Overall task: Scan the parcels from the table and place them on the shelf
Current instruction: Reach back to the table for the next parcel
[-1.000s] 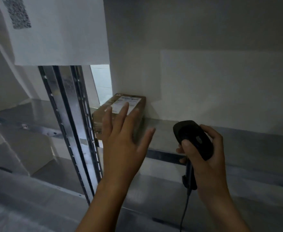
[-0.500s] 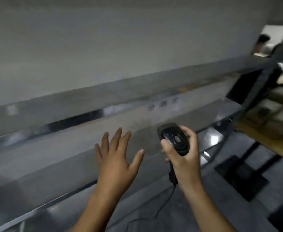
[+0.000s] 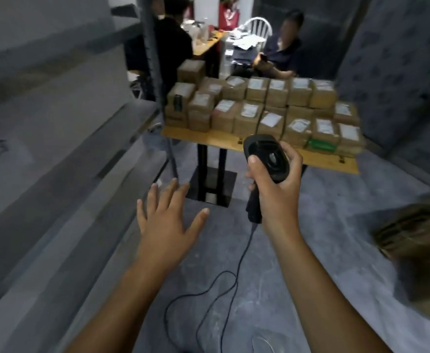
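A second ago the view faces the shelf, with the left hand flat on a parcel just set there. Now the head has swung right, and the shelf slides off as a blurred grey band at the left, with that parcel out of sight. The left hand has come off it and hangs in mid-air over the floor, fingers spread and released, holding nothing. Just right of it, the right hand keeps its fingers clenched round the scanner, thumb on its top, the cable trailing down to the floor. Beyond, the remaining parcels sit stacked in rows on the worktop, well apart from both hands, with two people seated behind. I judge one placement finished and the next fetch starting, with many parcels still to scan.
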Demonstrator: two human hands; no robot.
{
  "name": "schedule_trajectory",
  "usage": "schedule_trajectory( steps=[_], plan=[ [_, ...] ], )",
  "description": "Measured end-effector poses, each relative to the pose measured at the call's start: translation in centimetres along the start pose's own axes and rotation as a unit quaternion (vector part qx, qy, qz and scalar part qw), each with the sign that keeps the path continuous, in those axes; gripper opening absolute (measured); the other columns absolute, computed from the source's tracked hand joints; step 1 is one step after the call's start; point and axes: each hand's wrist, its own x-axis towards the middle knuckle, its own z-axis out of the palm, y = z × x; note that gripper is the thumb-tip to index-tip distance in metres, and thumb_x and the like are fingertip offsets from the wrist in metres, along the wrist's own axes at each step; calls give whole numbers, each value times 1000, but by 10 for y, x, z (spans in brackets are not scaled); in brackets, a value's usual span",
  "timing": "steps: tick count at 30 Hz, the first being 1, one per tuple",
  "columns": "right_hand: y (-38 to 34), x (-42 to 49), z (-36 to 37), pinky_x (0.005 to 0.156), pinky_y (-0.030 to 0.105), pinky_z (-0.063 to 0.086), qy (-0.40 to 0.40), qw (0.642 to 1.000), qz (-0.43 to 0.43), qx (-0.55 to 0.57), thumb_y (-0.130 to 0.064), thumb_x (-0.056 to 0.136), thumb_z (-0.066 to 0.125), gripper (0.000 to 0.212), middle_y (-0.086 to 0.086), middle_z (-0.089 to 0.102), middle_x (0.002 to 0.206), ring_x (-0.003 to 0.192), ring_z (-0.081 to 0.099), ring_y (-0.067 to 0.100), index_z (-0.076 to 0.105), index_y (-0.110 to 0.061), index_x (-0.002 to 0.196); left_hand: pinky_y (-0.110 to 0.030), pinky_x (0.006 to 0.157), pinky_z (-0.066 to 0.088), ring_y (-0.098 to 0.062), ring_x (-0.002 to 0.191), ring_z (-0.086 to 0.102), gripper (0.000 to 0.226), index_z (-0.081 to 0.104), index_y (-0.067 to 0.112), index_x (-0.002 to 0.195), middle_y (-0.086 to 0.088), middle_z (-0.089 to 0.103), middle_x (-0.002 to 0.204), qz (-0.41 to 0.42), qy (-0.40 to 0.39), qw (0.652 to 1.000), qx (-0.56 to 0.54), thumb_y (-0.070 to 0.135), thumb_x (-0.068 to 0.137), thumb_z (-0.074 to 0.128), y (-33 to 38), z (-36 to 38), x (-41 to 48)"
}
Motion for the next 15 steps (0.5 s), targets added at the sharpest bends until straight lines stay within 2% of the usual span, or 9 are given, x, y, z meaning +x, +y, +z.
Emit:
schedule_trajectory(
  steps=[4, 7, 8, 10, 12, 15],
  plan=[
    [12, 28, -63, 93, 48, 63, 97, 995, -2, -3, -46, 84, 84, 61, -3, 65, 135, 116, 71, 28, 50, -50, 135, -56, 127, -1, -25, 160, 2, 92, 33, 35, 159, 8, 21, 171, 59, -35, 998, -15, 84, 82, 19, 44, 44, 53],
    [19, 51, -93, 75, 27, 62, 159, 987, -15, -7, -31, 92, 80, 57, 5, 66, 132, 107, 74, 28, 49, -37, 138, -56, 127, -1, -25, 160, 3, 93, 35, 34, 158, 8, 23, 170, 90, -64, 993, -38, 84, 82, 19, 70, 80, 91],
    [21, 63, -101, 72, 24, 60, 172, 985, -16, -11, -30, 92, 79, 57, 6, 66, 132, 106, 74, 29, 49, -35, 139, -55, 127, -2, -25, 160, 3, 93, 36, 35, 158, 8, 23, 170, 97, -73, 991, -46, 84, 81, 19, 78, 91, 105],
    [24, 91, -115, 74, 28, 61, 192, 981, -23, -30, -39, 87, 82, 62, 7, 65, 135, 108, 73, 30, 48, -38, 139, -54, 126, -3, -25, 159, 2, 93, 35, 36, 158, 9, 21, 170, 111, -89, 988, -55, 85, 80, 18, 93, 114, 136],
    [28, 123, -123, 84, 42, 64, 207, 976, -38, -58, -45, 85, 85, 67, 7, 65, 135, 113, 72, 34, 48, -41, 141, -53, 126, -3, -25, 159, 1, 95, 35, 35, 158, 10, 20, 171, 127, -106, 984, -60, 85, 79, 16, 107, 132, 168],
    [35, 169, -127, 83, 40, 64, 217, 971, -41, -94, -33, 92, 81, 62, 4, 65, 131, 110, 72, 33, 47, -38, 143, -52, 126, -7, -23, 159, -2, 97, 32, 36, 159, 12, 17, 171, 145, -128, 978, -75, 85, 77, 13, 126, 151, 217]
  ],
)
